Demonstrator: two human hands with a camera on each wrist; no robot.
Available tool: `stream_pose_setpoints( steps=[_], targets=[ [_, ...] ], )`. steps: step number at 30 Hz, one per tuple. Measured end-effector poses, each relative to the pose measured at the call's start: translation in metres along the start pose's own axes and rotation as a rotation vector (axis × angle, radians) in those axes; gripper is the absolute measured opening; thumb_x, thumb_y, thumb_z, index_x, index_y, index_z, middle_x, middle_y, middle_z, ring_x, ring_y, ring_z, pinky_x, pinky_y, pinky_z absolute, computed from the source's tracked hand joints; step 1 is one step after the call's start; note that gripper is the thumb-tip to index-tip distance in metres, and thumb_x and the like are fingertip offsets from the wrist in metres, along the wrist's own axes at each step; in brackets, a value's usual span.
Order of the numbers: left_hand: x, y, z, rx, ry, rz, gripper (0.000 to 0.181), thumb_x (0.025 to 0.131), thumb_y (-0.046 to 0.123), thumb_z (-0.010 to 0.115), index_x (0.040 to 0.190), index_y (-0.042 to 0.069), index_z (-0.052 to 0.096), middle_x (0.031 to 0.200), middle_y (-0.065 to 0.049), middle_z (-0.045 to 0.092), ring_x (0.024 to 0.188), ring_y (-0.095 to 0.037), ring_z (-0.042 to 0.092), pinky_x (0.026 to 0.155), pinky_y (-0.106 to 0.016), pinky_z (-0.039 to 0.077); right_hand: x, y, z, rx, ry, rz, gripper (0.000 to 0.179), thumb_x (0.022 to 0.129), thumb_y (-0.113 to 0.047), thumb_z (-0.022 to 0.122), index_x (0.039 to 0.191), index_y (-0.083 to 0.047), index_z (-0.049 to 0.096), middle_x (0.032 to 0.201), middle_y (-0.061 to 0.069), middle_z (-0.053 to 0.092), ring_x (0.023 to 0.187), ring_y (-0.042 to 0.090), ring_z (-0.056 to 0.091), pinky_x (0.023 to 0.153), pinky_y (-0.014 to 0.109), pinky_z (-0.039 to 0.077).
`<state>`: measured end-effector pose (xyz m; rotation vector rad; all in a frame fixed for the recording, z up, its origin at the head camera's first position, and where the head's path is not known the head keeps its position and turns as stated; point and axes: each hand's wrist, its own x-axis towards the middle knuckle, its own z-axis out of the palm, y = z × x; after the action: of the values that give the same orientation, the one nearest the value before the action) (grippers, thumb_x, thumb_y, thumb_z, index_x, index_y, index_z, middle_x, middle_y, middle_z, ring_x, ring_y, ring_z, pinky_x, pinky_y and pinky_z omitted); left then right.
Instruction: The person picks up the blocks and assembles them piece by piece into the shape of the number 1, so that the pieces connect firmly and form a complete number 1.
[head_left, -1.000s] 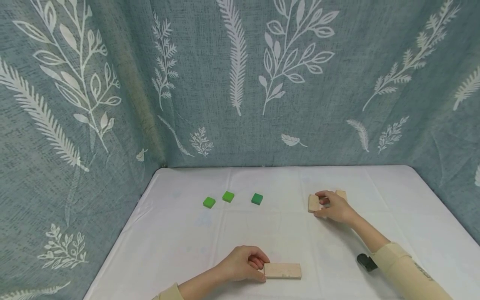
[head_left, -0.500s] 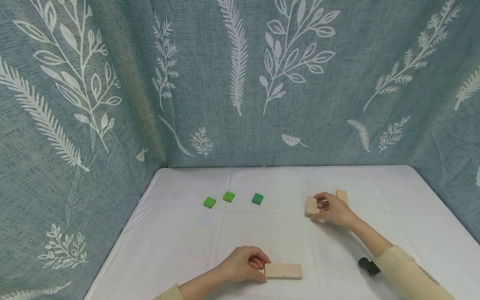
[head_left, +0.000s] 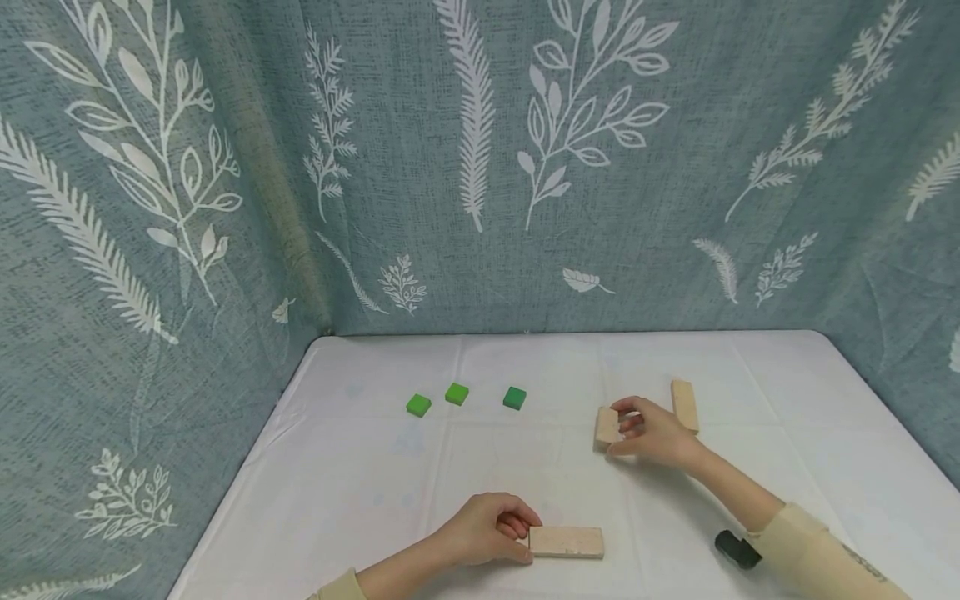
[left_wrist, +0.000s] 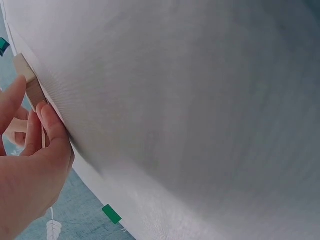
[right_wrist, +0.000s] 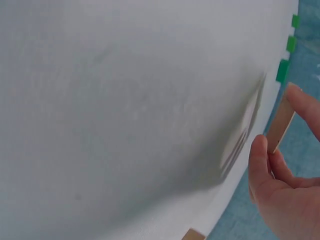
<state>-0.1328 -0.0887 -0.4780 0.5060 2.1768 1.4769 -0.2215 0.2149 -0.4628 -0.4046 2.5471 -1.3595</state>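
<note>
My left hand (head_left: 487, 529) pinches the left end of a pale wooden block (head_left: 566, 542) lying lengthwise on the table, near its front. In the left wrist view, thumb and fingers sit on either side of that block (left_wrist: 31, 80). Farther back to the right, my right hand (head_left: 651, 432) grips a second wooden block (head_left: 607, 427) between thumb and fingers. The right wrist view shows this block (right_wrist: 281, 120) raised, with a shadow cast on the cloth below. Behind the right hand, a third wooden block (head_left: 684, 406) lies on the table.
Two light green square pieces (head_left: 418, 405) and a dark green one (head_left: 514, 398) lie toward the back of the white-covered table (head_left: 360, 467). A small black object (head_left: 737, 550) shows beside the right sleeve. A patterned curtain (head_left: 525, 275) hangs behind the table.
My right hand has moved left and toward the front with its wooden block, uncovering more of the third block. The left hand and its block have stayed in place.
</note>
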Motion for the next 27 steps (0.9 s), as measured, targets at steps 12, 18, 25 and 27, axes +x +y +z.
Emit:
stream_pose_setpoints(
  steps=[12,18,25,27],
  targets=[
    [0.0,0.001,0.0,0.022,-0.002,0.017,0.028,0.071,-0.005,0.082,0.096,0.004,0.071,0.078,0.002,0.059,0.07,-0.006,0.054,0.064,-0.014,0.046,-0.009,-0.004,0.022,0.014,-0.039,-0.043,0.065,0.076,-0.012,0.083,0.127,0.008,0.049,0.103,0.01,0.058,0.093,0.022,0.061,0.077,0.028,0.052],
    [0.0,0.001,-0.001,0.036,-0.003,0.018,0.029,0.072,-0.005,0.082,0.097,0.004,0.071,0.078,0.002,0.059,0.071,-0.006,0.054,0.065,-0.014,0.046,-0.015,-0.009,0.033,0.011,-0.065,-0.086,0.064,0.074,-0.011,0.084,0.125,0.008,0.05,0.1,0.007,0.057,0.091,0.021,0.061,0.077,0.026,0.052],
    [0.0,0.002,0.0,0.033,-0.003,0.014,0.028,0.072,-0.004,0.082,0.097,0.004,0.072,0.078,0.002,0.06,0.071,-0.007,0.055,0.065,-0.014,0.046,-0.022,-0.015,0.043,-0.008,-0.096,-0.1,0.064,0.073,-0.012,0.085,0.124,0.006,0.051,0.105,0.008,0.056,0.094,0.021,0.059,0.081,0.027,0.052],
    [-0.001,0.002,0.0,0.031,-0.002,0.015,0.028,0.072,-0.004,0.082,0.097,0.004,0.072,0.079,0.002,0.06,0.071,-0.007,0.055,0.066,-0.014,0.046,-0.024,-0.017,0.045,-0.011,-0.105,-0.108,0.064,0.073,-0.013,0.085,0.124,0.006,0.051,0.105,0.008,0.056,0.094,0.021,0.058,0.082,0.027,0.052]
  ],
)
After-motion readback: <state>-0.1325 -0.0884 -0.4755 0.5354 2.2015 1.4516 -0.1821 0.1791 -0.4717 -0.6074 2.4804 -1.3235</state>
